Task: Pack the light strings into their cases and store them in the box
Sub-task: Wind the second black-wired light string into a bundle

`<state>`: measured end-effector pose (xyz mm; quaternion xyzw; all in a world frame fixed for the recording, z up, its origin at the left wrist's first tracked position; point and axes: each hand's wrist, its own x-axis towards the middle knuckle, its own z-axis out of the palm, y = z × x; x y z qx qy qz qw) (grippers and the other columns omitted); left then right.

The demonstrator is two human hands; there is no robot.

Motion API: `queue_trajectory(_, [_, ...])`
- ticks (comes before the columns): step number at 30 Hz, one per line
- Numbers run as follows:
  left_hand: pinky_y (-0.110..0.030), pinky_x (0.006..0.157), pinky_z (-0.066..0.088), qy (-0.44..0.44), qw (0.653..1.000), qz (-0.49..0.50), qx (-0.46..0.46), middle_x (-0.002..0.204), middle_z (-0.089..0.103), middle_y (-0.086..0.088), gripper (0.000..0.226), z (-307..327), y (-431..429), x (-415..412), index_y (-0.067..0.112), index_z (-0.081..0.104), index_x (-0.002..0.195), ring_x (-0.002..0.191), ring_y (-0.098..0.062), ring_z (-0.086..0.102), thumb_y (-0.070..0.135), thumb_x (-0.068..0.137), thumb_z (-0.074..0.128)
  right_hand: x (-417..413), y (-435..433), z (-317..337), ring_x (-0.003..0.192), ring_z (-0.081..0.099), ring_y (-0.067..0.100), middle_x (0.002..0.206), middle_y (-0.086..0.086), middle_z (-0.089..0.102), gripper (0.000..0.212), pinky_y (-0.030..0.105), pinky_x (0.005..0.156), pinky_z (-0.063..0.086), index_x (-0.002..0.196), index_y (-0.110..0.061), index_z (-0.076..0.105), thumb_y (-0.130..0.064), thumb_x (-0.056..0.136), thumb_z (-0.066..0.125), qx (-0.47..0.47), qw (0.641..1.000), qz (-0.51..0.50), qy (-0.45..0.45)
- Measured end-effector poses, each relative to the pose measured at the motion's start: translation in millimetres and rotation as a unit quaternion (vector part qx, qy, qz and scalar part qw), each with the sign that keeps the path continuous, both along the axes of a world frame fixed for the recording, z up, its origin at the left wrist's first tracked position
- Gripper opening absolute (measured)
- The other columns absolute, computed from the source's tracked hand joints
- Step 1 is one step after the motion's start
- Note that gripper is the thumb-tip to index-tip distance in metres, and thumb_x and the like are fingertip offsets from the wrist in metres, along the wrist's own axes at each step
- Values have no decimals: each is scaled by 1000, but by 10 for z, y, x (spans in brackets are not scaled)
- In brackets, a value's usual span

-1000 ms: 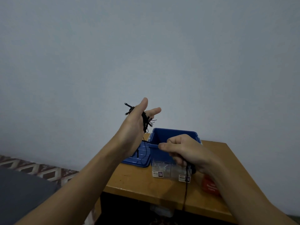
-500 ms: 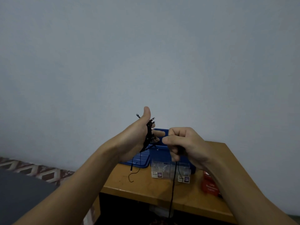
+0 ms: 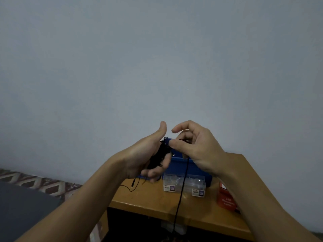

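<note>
A black light string (image 3: 158, 157) is wound in a bundle across the palm of my left hand (image 3: 145, 154), whose thumb points up and whose fingers curl under the coil. My right hand (image 3: 194, 147) pinches the string's free strand beside the bundle. From there the strand (image 3: 180, 194) hangs down past the table's front edge. Two clear plastic cases (image 3: 183, 184) with small labels stand on the wooden table (image 3: 153, 198), right in front of the blue box (image 3: 180, 163), which my hands partly hide.
A red carton (image 3: 225, 198) stands at the right of the cases, partly behind my right forearm. A loose black wire end (image 3: 132, 186) lies on the table at the left. A plain wall rises behind; patterned floor (image 3: 43, 184) shows at the left.
My left hand has turned and come down toward the box. My right hand has risen from near the box to meet it at the bundle, bringing the hanging strand with it.
</note>
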<state>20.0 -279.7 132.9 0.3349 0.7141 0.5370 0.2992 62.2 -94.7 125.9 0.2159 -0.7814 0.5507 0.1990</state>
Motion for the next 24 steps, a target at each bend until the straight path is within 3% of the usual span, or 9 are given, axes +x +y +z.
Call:
queue_trajectory(3, [-30, 47, 36, -32, 998, -49, 20, 35, 35, -4, 89, -13, -55, -50, 10, 45, 51, 28, -14, 29, 85, 86, 11, -10, -22, -23, 62, 60, 3, 73, -5, 68, 20, 16, 61, 47, 98, -18, 68, -29, 83, 75, 8, 1000, 2, 4])
queue_trajectory(7, [-27, 47, 41, -97, 982, -145, 68, 34, 40, -2, 80, -8, -98, -91, 16, 37, 48, 27, -11, 33, 86, 83, 18, -28, -35, -27, 61, 57, 6, 71, -5, 67, 28, 23, 60, 48, 95, -17, 69, -38, 77, 72, -10, 999, 22, -30])
queue_trajectory(10, [-27, 50, 47, -137, 960, -214, 113, 37, 46, -2, 72, -25, -106, -101, 17, 31, 54, 28, -15, 33, 81, 87, 31, -38, -49, -42, 63, 58, 8, 76, 9, 68, 31, 25, 63, 49, 103, -16, 67, -38, 81, 70, -15, 998, 32, -54])
queue_trajectory(13, [-27, 54, 49, -151, 948, -245, 138, 41, 52, -1, 61, -37, -105, -98, 18, 32, 56, 31, -18, 31, 63, 95, 48, -37, -49, -71, 67, 60, 10, 92, 23, 70, 14, 28, 68, 51, 106, -19, 66, -26, 93, 65, -4, 997, 40, -68])
queue_trajectory(15, [-28, 55, 51, -149, 951, -230, 146, 41, 54, -3, 54, -47, -104, -79, 20, 39, 52, 30, -15, 41, 45, 99, 51, -24, -40, -72, 71, 63, 13, 86, 11, 72, 11, 30, 72, 53, 105, -20, 68, -23, 96, 62, 4, 997, 39, -70])
queue_trajectory(17, [-30, 60, 53, -142, 952, -220, 161, 43, 58, -8, 53, -51, -103, -63, 16, 50, 53, 36, -15, 52, 37, 101, 47, 2, -40, -68, 75, 64, 12, 79, -3, 71, 21, 30, 74, 53, 101, -21, 71, -37, 91, 61, 12, 996, 41, -76])
queue_trajectory(19, [-36, 69, 55, -127, 952, -210, 181, 51, 63, -12, 54, -37, -94, -42, 11, 57, 61, 44, -20, 60, 42, 102, 40, 16, -45, -75, 80, 67, 14, 83, -2, 72, 24, 34, 79, 55, 94, -23, 71, -43, 90, 58, 25, 996, 35, -84])
queue_trajectory(22, [-42, 84, 54, -131, 944, -220, 208, 76, 73, -19, 66, 0, -78, -22, 1, 64, 88, 68, -29, 70, 58, 100, 32, -1, -44, -115, 86, 70, 30, 81, 5, 72, 26, 57, 92, 55, 86, -28, 71, -35, 103, 54, 48, 992, 46, -107])
queue_trajectory(24, [-43, 94, 49, -148, 931, -241, 230, 98, 74, -23, 76, 14, -66, -18, -6, 63, 113, 90, -34, 72, 64, 97, 37, 11, -53, -129, 79, 71, 16, 75, -4, 72, 28, 47, 92, 58, 94, -33, 72, -28, 107, 48, 46, 988, 71, -127])
